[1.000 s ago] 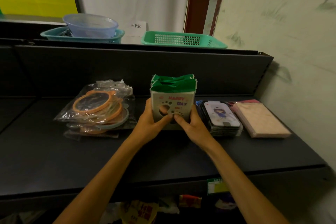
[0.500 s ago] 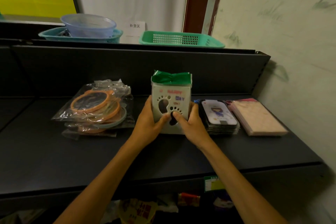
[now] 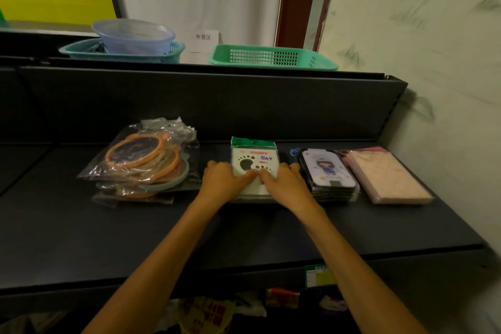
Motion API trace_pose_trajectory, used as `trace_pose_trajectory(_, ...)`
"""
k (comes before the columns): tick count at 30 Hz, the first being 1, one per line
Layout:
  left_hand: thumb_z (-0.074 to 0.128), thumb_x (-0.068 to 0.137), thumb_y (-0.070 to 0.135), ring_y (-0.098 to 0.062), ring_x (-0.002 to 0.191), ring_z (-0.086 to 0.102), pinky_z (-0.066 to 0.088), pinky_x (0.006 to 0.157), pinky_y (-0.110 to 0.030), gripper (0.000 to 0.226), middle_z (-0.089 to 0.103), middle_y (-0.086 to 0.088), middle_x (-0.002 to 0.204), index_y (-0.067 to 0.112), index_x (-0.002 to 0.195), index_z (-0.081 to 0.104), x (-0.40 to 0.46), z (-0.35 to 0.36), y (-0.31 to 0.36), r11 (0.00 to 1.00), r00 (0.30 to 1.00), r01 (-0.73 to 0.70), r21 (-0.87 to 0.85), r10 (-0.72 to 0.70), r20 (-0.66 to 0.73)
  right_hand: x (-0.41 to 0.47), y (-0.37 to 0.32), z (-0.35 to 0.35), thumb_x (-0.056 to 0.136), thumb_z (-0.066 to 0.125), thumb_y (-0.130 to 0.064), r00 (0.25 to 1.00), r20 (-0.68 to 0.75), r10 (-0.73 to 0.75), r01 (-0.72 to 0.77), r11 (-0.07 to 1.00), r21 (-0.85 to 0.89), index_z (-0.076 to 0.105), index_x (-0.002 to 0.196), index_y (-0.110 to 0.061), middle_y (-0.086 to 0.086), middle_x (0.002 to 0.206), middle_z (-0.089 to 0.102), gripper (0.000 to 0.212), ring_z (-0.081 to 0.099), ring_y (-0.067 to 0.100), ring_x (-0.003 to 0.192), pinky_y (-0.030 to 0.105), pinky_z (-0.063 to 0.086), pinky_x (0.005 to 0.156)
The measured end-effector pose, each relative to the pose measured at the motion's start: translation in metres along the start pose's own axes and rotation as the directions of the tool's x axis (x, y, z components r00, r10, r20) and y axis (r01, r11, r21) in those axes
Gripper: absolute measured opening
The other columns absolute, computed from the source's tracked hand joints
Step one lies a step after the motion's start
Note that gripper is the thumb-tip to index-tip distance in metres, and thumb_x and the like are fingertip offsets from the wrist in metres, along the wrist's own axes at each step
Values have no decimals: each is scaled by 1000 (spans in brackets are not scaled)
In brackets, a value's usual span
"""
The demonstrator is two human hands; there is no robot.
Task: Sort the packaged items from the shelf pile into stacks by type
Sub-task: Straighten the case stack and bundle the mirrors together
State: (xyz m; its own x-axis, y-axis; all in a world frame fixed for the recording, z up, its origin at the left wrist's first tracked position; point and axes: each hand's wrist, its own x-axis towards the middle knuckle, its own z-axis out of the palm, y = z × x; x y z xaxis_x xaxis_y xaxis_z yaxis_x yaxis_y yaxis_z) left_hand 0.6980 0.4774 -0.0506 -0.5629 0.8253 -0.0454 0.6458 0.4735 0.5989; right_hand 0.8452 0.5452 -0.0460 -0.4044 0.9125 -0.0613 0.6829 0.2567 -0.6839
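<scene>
A stack of white footprint packets with green tops (image 3: 254,156) lies flat on the dark shelf (image 3: 135,238), at its middle. My left hand (image 3: 226,180) grips the stack's left side and my right hand (image 3: 284,180) its right side, both thumbs pressed on the top packet. Left of it sits a pile of bagged orange-rimmed round mirrors (image 3: 143,163). To the right lies a stack of phone cases with a cartoon girl (image 3: 328,171), then a pink flat packet stack (image 3: 390,173).
Behind the shelf's dark back panel (image 3: 217,100) stand two green baskets (image 3: 271,57), the left one (image 3: 122,53) holding a clear bowl (image 3: 132,35). A wall (image 3: 433,62) closes the right side. A price tag (image 3: 318,275) hangs on the shelf's front edge.
The footprint packets were held upright off the shelf by both hands; they have been tipped back and laid flat on the shelf, with both hands still on them.
</scene>
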Motion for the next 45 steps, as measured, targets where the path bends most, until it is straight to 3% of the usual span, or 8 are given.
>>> trace_pose_trajectory(9,57,82,52,-27,119,43,37,95,-39,67,53,-8,130,17,138,41,-36,-43,-4,899,884,-385,211,425,-196,-9,-13,-16,89,44,-55,915,-66,-398,348,862,-369,40,138,-18,2,147,31,61,28,21,132,40,25,107)
trace_pose_trajectory(15,53,85,53,-27,135,28,21,111,-45,66,40,-6,144,21,141,37,-50,-93,-35,851,886,-321,416,425,-186,-24,-47,-4,91,48,-50,886,34,-462,443,826,-349,33,143,-21,-1,150,32,62,25,17,138,37,16,113)
trace_pose_trajectory(27,41,78,67,-25,124,38,32,98,-43,71,49,-4,134,24,134,43,-24,-190,-141,841,856,-277,465,436,-278,-22,-139,74,89,51,-49,867,-62,-495,443,820,-363,42,137,-24,0,142,44,55,35,18,132,36,21,110)
trace_pose_trajectory(31,43,71,79,-18,102,51,45,80,-36,81,55,-4,120,21,128,49,-3,-194,-167,946,933,-264,186,300,-199,-17,-149,89,82,45,-64,941,-115,-318,300,942,-148,44,132,-28,0,133,51,62,47,20,120,35,39,91)
trace_pose_trajectory(33,45,63,81,-6,77,48,38,60,-24,87,57,-1,106,19,124,50,8,-193,-170,988,992,-123,-97,120,-41,-15,-156,92,67,36,-84,994,-59,-90,92,995,41,40,136,-25,4,137,49,92,49,24,121,37,42,88)
trace_pose_trajectory(36,55,52,79,-12,79,52,38,60,-27,95,56,-7,113,19,125,50,23,-187,-171,970,969,110,-216,-56,239,-13,-168,96,44,38,-98,979,132,154,-179,961,209,42,139,-16,11,141,46,126,47,28,123,39,39,96)
trace_pose_trajectory(41,66,25,83,-9,84,50,41,64,-27,118,47,5,108,30,128,38,25,-169,-162,883,966,90,-461,36,258,-19,-178,114,59,65,-76,953,298,54,-173,906,387,56,111,-22,4,114,62,75,59,14,93,27,44,68)
trace_pose_trajectory(45,79,47,63,-12,93,48,46,67,-30,96,41,10,108,39,125,27,24,-154,-161,812,975,40,-582,95,199,-24,-167,118,76,68,-50,961,251,-117,-36,845,533,42,134,-25,-4,115,57,68,58,11,100,25,49,71)
